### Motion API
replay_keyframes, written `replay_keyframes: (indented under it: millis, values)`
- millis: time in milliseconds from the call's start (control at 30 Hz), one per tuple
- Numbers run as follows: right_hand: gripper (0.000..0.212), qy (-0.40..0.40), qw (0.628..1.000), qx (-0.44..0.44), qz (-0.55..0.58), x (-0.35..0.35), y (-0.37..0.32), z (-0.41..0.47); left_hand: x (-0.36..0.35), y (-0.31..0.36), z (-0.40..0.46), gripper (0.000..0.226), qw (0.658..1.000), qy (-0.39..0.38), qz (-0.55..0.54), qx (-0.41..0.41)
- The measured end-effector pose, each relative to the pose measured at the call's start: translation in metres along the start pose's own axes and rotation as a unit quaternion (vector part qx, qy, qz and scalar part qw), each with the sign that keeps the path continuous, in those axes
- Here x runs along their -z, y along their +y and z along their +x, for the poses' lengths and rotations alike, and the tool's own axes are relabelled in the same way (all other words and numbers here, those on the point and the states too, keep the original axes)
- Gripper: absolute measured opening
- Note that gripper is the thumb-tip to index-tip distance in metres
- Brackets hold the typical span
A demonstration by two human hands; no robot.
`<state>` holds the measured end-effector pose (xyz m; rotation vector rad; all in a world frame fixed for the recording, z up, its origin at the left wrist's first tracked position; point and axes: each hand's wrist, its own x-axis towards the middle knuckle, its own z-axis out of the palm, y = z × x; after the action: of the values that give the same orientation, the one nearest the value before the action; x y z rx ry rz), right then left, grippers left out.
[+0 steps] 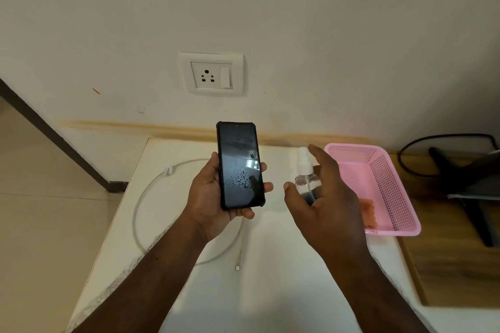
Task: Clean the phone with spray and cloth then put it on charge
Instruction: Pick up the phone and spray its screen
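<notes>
My left hand (213, 197) grips a black phone (239, 165) in a dark case, upright above the white table (270, 292), screen toward me. Droplets cover the lower half of the screen and a few dot the top. A clear spray bottle (304, 173) with a white nozzle stands on the table just right of the phone. My right hand (322, 197) is spread around it, thumb to its left and fingers straight behind it, without a visible grip. An orange cloth (368, 209) lies in the pink basket (392, 197). A white charging cable (151, 186) loops on the table, its plug (238, 267) near the front.
A white wall socket with a switch (211, 74) is on the wall above the table. To the right, a wooden surface (454, 265) carries black cables and a dark stand (465, 184). The table's left edge drops to a tiled floor (40, 197).
</notes>
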<state>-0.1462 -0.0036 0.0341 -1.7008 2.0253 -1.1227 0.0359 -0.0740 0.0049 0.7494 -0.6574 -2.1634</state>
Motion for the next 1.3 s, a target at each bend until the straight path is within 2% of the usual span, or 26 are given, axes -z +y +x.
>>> replay_keyframes:
  millis: [133,300,467,600,867,1067,1300]
  values:
    - [0.045,0.004,0.999,-0.033,-0.018,0.000,0.009,0.006,-0.001,-0.003,0.000,0.067,1.000,-0.010,-0.001,0.008]
    - [0.066,0.026,0.998,-0.036,-0.050,0.000,0.017,0.013,-0.006,-0.007,0.000,0.066,1.000,-0.021,0.008,0.017]
    - [0.070,0.019,0.998,-0.062,-0.020,-0.003,0.032,0.022,-0.007,-0.011,-0.001,0.066,0.999,-0.029,0.004,0.028]
    - [0.072,0.007,0.997,-0.070,-0.043,-0.009,0.045,0.029,-0.007,-0.012,0.000,0.065,0.999,-0.029,0.004,0.029]
    - [0.063,-0.020,0.990,-0.121,-0.066,-0.019,0.063,0.034,-0.008,-0.016,0.000,0.066,0.999,-0.030,0.009,0.036]
    - [0.055,-0.023,0.987,-0.135,-0.087,-0.021,0.069,0.032,-0.009,-0.018,0.001,0.065,0.999,-0.032,0.014,0.037]
    - [0.054,-0.019,0.987,-0.139,-0.083,-0.022,0.069,0.033,-0.008,-0.019,0.002,0.065,0.998,-0.038,0.012,0.040]
